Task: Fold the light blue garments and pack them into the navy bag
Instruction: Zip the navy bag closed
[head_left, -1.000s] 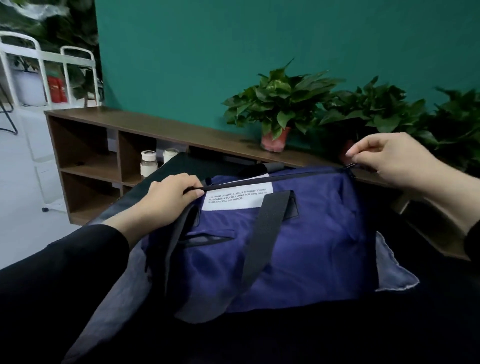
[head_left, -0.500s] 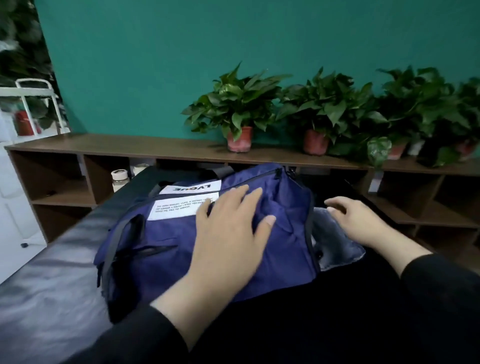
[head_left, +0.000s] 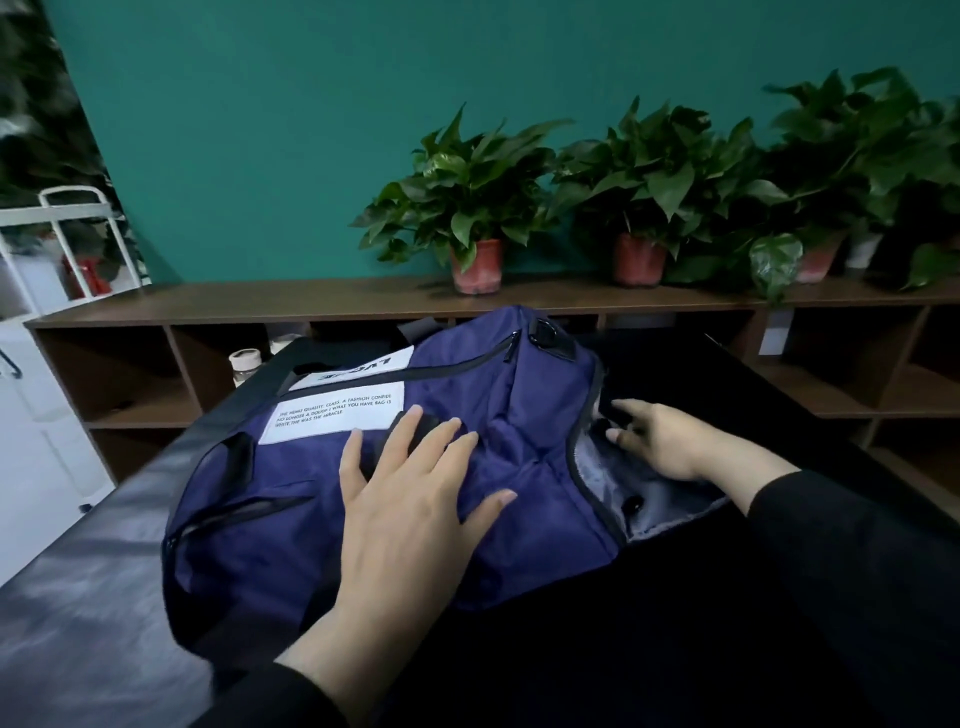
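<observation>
The navy bag (head_left: 530, 415) lies flat on the black table (head_left: 78, 597), its white text label facing up. My left hand (head_left: 410, 499) presses flat on the bag's top, fingers spread over a black handle strap. A light blue garment (head_left: 649, 499) with a dark button sticks out from under the bag's right edge. My right hand (head_left: 660, 436) rests on that garment beside the bag's edge, fingers extended toward the bag.
A low brown shelf unit (head_left: 311, 306) runs behind the table, carrying several potted plants (head_left: 467, 208). Small white jars (head_left: 244, 364) stand in a cubby at the left. A white metal rack (head_left: 67, 228) is at the far left.
My left hand left the zipper end and now presses flat on the bag. My right hand dropped from the bag's far corner to the garment at its right edge. The view swung left.
</observation>
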